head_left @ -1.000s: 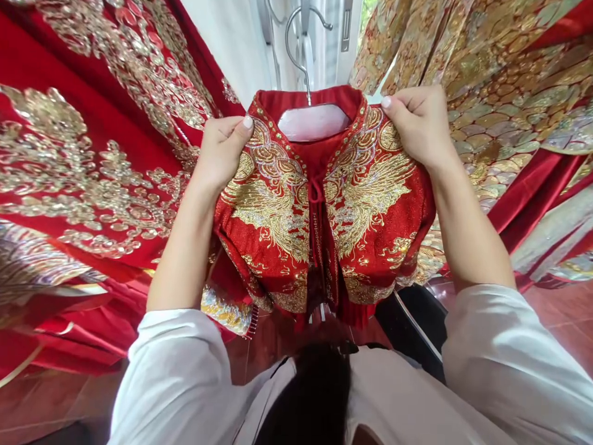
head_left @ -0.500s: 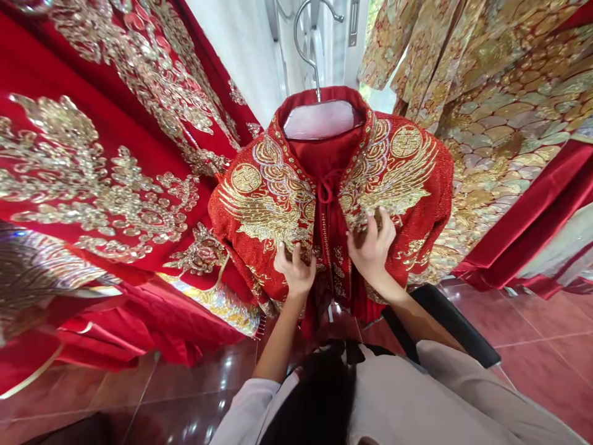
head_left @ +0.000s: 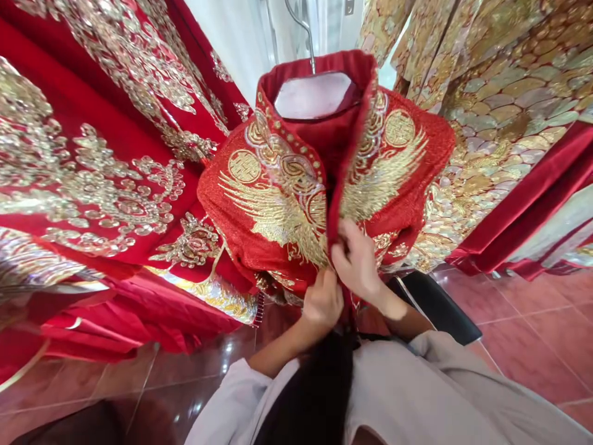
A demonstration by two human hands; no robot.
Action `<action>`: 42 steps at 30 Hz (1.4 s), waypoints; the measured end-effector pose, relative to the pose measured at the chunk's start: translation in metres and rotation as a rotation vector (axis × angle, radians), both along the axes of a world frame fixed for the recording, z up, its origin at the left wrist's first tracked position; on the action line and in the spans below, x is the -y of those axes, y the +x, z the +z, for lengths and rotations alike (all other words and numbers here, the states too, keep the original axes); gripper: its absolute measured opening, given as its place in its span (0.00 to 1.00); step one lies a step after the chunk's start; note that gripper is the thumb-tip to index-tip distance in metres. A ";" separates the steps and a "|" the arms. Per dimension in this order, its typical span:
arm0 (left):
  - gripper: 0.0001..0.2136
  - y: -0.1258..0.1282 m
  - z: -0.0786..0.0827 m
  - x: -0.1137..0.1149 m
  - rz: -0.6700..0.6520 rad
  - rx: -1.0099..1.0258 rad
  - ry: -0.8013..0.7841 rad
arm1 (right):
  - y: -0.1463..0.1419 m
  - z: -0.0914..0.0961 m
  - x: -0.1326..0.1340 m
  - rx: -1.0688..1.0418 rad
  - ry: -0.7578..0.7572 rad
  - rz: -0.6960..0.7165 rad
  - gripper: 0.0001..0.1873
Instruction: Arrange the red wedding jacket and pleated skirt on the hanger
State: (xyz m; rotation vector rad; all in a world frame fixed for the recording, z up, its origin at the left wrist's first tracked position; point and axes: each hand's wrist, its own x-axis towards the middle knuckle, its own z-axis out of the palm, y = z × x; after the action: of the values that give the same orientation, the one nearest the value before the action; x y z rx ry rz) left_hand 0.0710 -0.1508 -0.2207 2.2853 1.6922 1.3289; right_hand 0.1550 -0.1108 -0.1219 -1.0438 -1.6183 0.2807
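Observation:
A red jacket with gold bird embroidery hangs on a metal hanger in front of me. My left hand is closed on the jacket's lower front edge near the centre opening. My right hand pinches the right front panel beside it, pulling that edge toward the middle. Both hands sit close together just below the embroidered chest. The fingertips are partly buried in the cloth.
Large red and gold embroidered garments hang at the left, and gold scale-patterned ones at the right. A black object stands behind the jacket on the glossy red tile floor. White wall and window lie behind.
My hands dropped from the jacket's shoulders to its lower front and came together at the centre opening. The right front panel is now folded inward.

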 end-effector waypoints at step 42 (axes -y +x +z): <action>0.15 -0.014 -0.116 0.013 0.013 1.536 -0.932 | 0.032 -0.202 0.056 -1.092 -0.950 0.053 0.19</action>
State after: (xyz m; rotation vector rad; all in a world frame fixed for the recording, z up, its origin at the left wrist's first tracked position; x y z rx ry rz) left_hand 0.0574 -0.1636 -0.3364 0.3778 1.1584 1.2068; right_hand 0.1866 -0.1664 -0.3234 -1.1749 -0.4527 1.4633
